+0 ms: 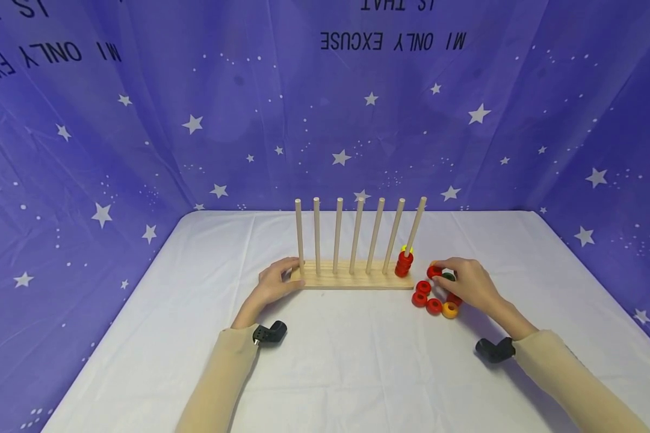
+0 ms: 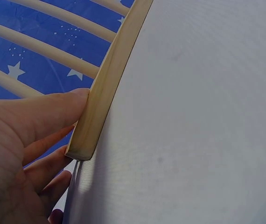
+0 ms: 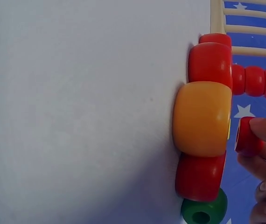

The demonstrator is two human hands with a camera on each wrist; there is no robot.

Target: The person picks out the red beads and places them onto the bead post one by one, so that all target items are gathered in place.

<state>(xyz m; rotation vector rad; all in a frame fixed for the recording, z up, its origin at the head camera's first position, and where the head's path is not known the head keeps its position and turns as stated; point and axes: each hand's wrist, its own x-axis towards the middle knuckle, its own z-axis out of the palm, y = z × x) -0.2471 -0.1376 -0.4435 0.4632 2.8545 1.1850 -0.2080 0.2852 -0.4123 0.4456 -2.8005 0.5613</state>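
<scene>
A wooden peg rack (image 1: 352, 282) with several upright rods stands on the table. My left hand (image 1: 275, 281) grips its left end, the thumb on the front edge of the base (image 2: 95, 107) and the fingers behind the end. On the rightmost rod sits a stack of red beads (image 1: 404, 264), with a bit of yellow (image 1: 406, 248) showing at its top. To the right of the rack, my right hand (image 1: 470, 284) pinches a red bead (image 3: 248, 136) between thumb and finger, raised over the loose beads.
Loose beads lie right of the rack: several red ones (image 1: 434, 307), an orange one (image 1: 450, 310) and a green one (image 3: 204, 207) partly hidden by the right hand. A white cloth (image 1: 357, 361) covers the table. Blue star-printed curtains (image 1: 336, 120) hang behind and at the sides.
</scene>
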